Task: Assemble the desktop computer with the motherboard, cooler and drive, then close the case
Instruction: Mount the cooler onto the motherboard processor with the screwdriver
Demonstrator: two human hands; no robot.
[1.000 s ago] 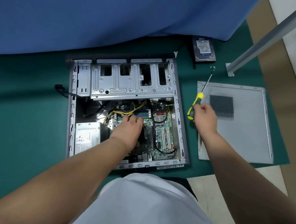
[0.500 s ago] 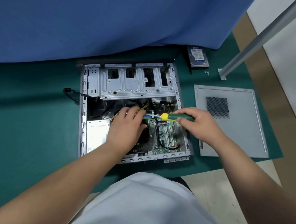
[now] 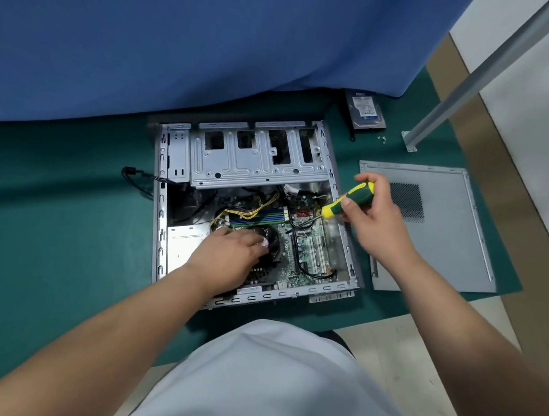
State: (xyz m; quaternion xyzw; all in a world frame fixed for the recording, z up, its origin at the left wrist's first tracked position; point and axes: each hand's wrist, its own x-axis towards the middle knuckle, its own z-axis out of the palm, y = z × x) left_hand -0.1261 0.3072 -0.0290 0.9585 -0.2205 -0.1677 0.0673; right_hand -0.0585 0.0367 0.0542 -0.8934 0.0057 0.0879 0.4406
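Hands at work over the open case (image 3: 350,249), which lies on its side on the green mat (image 3: 45,217) so that the motherboard (image 3: 307,241) faces up at you. Your left hand (image 3: 227,253) lies on top of the cooler (image 3: 274,241), fingers spread flat over the fan rather than curled round it, apparently to keep it seated and square while its fastenings go in. Your right hand (image 3: 372,214) grips the green-and-yellow screwdriver (image 3: 348,200) by the handle, angled down and inward over the case's right wall; its shaft is hard to make out against the board, so whether the tip has reached a screw cannot be told. The likely step is fixing the cooler down.

The drive (image 3: 366,110) waits outside the case, beyond its far right corner, near the edge of the blue cloth (image 3: 181,45), with a few small screws (image 3: 381,138) loose just beside it. The bay cage (image 3: 257,162) at the case's far end appears unfilled, so the drive looks not yet fitted. The side panel (image 3: 438,245) lies flat on the mat to the right, near the case, kept within reach for closing. You hold the cooler because a shift under the driver's push could cross a screw.
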